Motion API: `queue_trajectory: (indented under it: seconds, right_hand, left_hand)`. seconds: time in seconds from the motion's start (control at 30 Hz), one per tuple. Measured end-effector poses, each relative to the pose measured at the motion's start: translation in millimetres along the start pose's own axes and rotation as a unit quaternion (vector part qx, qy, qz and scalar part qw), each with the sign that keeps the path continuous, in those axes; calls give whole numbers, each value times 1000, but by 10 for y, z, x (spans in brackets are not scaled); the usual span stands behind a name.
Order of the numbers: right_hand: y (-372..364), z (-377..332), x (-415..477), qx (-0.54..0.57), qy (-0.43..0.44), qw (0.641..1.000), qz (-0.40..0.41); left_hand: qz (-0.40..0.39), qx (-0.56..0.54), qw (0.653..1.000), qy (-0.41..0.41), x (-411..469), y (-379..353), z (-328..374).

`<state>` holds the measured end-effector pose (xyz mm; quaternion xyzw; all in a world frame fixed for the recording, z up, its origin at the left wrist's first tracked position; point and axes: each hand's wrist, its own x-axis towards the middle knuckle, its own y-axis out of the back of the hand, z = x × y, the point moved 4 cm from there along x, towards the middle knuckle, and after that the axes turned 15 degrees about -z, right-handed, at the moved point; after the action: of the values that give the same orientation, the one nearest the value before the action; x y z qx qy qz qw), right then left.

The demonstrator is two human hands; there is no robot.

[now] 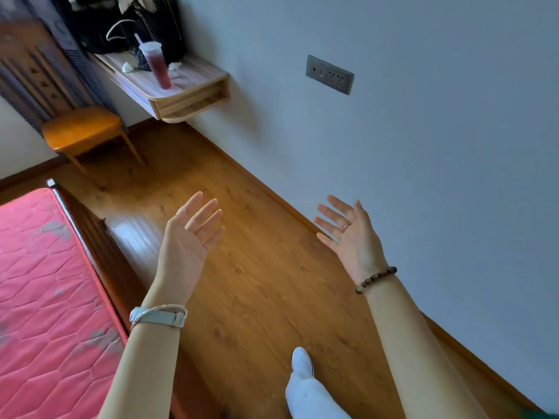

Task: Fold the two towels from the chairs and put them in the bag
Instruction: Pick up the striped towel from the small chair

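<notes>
Bag sits blurred on shelf; both hands empty, fingers spread.

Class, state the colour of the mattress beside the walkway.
Pink-red, quilted, with grey worn patches: the mattress, best seen in the head view.

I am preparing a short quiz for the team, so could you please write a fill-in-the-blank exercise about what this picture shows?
1. Both the left hand and the right hand are open and hold ____.
2. The cup of red drink stands on the wooden ____ fixed to the wall.
3. The seat of the chair has ____ towel on it.
4. The mattress at the left is ____ in colour.

Missing words: nothing; shelf; no; pink
</notes>
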<state>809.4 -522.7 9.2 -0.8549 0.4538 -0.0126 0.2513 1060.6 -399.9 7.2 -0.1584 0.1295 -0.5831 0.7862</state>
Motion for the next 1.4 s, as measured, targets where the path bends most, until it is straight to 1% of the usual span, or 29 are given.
queue_trajectory:
  seconds: [0.1, 0.27, 0.4, 0.57, 0.73, 1.1, 1.23, 1.4]
  right_hand:
    - [47, -143, 383, -7, -16, 999, -37]
    - [6, -224, 973, -36, -51, 994, -91]
    - [-168, -148, 1306, -45, -86, 987, -131]
    - [-478, 27, 1683, -56, -125, 972, -189]
    - [-833, 176, 2104, -72, -140, 961, -229]
    - [-1793, 269, 3300, -115, -152, 940, -283]
    - [-2164, 312, 3727, -112, -145, 938, -294]
    - [-2550, 357, 4193, -100, -152, 934, -308]
  left_hand:
    - [31, -9, 999, -15, 159, 18, -13]
    - [106, -35, 993, -37, 273, 113, -38]
    - [169, -49, 983, -44, 233, 300, -68]
    - [242, -56, 967, -63, 198, 598, 64]
    - [277, -57, 956, -82, 289, 1016, 152]
    - [296, -68, 945, -122, 854, 2005, 553]
    - [304, -60, 944, -117, 1086, 2446, 691]
    - [311, -45, 941, -125, 1320, 2796, 1018]
